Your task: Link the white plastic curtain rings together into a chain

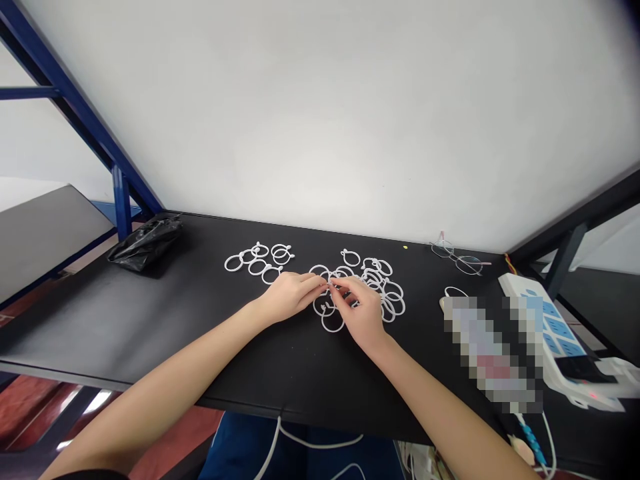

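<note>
Both hands meet over a heap of white plastic rings on a black table. My left hand has its fingers pinched together on a white ring at the heap's left edge. My right hand pinches the same ring from the other side, fingers curled. More rings lie under and in front of the right hand, one near its thumb. A smaller group of white rings lies apart to the left of the hands.
A crumpled black plastic bag sits at the table's far left. Thin-framed glasses lie at the back right. A white and blue power strip lies at the right edge, with cables hanging below the front edge. White wall behind.
</note>
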